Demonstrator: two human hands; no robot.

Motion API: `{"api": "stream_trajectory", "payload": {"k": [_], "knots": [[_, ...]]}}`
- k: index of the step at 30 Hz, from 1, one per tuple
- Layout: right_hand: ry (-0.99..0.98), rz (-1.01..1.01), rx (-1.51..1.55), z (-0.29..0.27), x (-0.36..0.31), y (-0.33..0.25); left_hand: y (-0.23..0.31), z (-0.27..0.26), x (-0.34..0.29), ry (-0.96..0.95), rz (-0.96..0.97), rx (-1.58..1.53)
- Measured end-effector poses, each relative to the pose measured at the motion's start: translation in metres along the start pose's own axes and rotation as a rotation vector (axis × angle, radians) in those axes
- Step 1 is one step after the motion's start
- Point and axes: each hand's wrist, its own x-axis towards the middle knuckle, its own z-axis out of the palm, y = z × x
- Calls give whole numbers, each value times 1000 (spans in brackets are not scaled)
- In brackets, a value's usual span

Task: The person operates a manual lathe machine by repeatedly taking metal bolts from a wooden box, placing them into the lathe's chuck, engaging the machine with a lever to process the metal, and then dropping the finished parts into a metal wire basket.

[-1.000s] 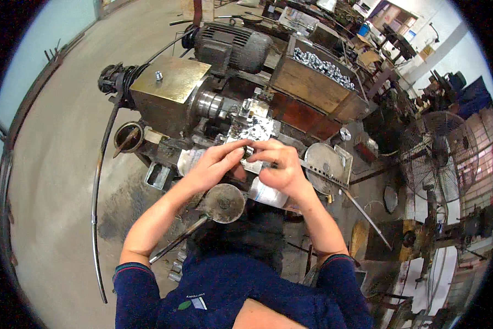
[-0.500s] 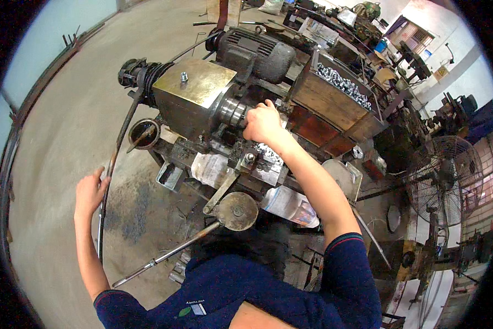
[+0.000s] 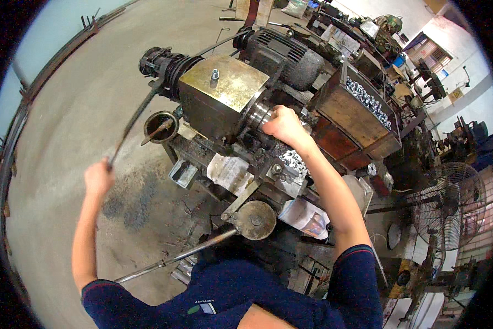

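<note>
My left hand (image 3: 99,178) is closed round the end of a long dark lever (image 3: 131,122), which runs up to the pulley-like end (image 3: 172,79) of a lathe headstock (image 3: 213,107). At the shiny metal collet chuck (image 3: 259,114) on the headstock's right side is my right hand (image 3: 285,127), its fingers curled in at the chuck's front. Whatever the right fingers hold there is hidden by the hand. A small threaded fitting (image 3: 215,74) stands upright on the headstock's brass-coloured top. Below the chuck, metal chips (image 3: 293,160) lie by the tool post (image 3: 277,169).
Behind the headstock sits an electric motor (image 3: 282,57). To the right is a wooden box (image 3: 356,112) holding many small metal parts. A round pot (image 3: 161,126) hangs at the left. Near me are a round plate (image 3: 254,220) and a long handle (image 3: 186,254). A fan (image 3: 449,205) stands far right.
My left hand has gone from open beside the lever to closed round it. The lever has swung up and away from me. My right hand stays at the chuck; the view has shifted.
</note>
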Motion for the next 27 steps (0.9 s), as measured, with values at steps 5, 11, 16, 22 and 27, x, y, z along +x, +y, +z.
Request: {"api": "stream_trajectory", "payload": {"k": [5,11,16,22,27], "knots": [[-70,-184,-44,-4,1,4,-67,-6,68,130,-34,311],[180,-467,-65,-44,-43,-6,-27,15,61,502,88,-196],[301,-379,36,-103,-114,51,86,120,34,-212,-200,-787],[312,93,-81,-138,-242,164,146,186,31,-388,358,-84],[300,665,-145,-152,-341,253,145,158,60,-365,450,203]]}}
